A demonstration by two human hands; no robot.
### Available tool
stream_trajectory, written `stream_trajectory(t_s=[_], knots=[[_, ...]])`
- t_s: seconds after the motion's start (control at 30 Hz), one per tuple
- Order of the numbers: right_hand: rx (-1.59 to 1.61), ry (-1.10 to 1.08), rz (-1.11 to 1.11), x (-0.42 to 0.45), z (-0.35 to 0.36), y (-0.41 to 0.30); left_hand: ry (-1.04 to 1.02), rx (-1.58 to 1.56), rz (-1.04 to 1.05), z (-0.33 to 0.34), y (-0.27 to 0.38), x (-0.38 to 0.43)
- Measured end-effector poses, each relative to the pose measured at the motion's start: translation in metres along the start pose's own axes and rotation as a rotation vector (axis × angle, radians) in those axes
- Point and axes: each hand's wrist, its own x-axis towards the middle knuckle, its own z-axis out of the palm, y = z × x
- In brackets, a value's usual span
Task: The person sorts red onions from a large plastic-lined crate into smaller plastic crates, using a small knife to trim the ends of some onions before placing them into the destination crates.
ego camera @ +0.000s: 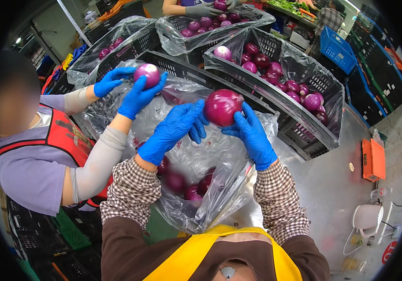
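A large, glossy red onion [223, 108] is held up over a box lined with clear plastic film [187, 140]. My right hand [252, 135], in a blue glove, grips its right side with the thumb in front. At the onion's left side is my left hand [176, 128], also blue-gloved, its fingers bent and the tips against or very near the skin. Whether those fingers bear any of the onion is hard to tell. Below my left wrist, several red onions [194, 192] lie in the near end of the film, partly hidden by my sleeve and a blurred patch.
To my left, a co-worker in blue gloves holds another peeled-looking onion [147, 75]. Film-lined black crates [292, 121] with onions stand beyond the box. Across them, grey-gloved hands [204, 9] hold an onion. A steel tabletop [313, 182] extends right, toward an orange box [373, 159].
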Motion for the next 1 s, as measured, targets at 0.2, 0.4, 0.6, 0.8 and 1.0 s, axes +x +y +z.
stream_trajectory(t_s=[0.2,0.4,0.6,0.8,1.0], knots=[[0.268,-0.097,0.248,0.007,-0.012,-0.003,0.067,0.09,0.082,0.003,0.002,0.004],[0.355,-0.183,0.341,0.013,-0.015,-0.003,0.152,0.201,0.551,0.003,-0.006,0.008],[0.138,-0.223,0.33,0.0,-0.004,-0.012,0.09,0.237,0.688,0.036,-0.012,0.016],[-0.21,-0.335,0.323,-0.001,0.0,-0.003,0.331,-0.291,0.519,0.02,-0.018,0.028],[-0.766,-0.684,0.388,0.016,0.004,0.0,0.374,-0.829,0.298,-0.022,-0.001,0.025]])
